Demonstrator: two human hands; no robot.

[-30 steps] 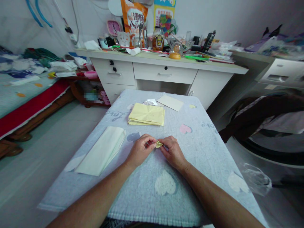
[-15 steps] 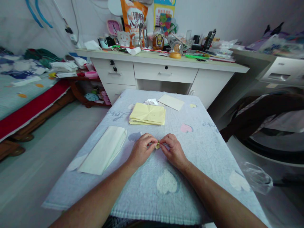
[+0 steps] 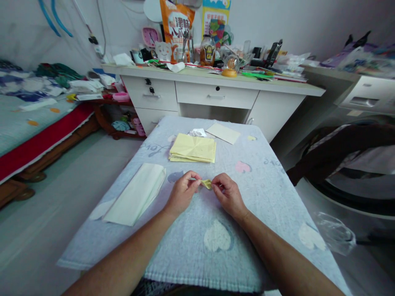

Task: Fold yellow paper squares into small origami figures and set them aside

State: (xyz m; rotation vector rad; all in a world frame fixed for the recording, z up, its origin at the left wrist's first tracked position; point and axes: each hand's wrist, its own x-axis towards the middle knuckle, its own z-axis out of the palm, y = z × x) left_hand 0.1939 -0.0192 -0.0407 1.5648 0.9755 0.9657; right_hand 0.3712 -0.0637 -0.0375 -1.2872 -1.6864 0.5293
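We've got both hands near the middle of the table, working on one small yellow piece [image 3: 206, 183] that looks like folded or twisted paper. Our left hand [image 3: 181, 194] has thumb and forefinger clamped on its left end, and our right hand [image 3: 230, 196] has its fingertips together on the right end, so the piece sits right between them. Its exact folds are too small for us to make out, sorry.

Just past our hands, a bit to the left, there's a stack of yellow paper [image 3: 193, 148], with creases fanning out across the top sheet. Right behind that we see a crumpled white scrap [image 3: 198, 132], and a pale card [image 3: 224, 133] lies at an angle to its right. Over on the left is a long folded bundle of pale sheets [image 3: 135, 195], slanting along that side. It's all on a light blue cloth [image 3: 265, 205] with hearts on it.

At the far side we've got a white desk [image 3: 197, 92] with an orange bag [image 3: 175, 31] and a jar [image 3: 207, 52] on top.
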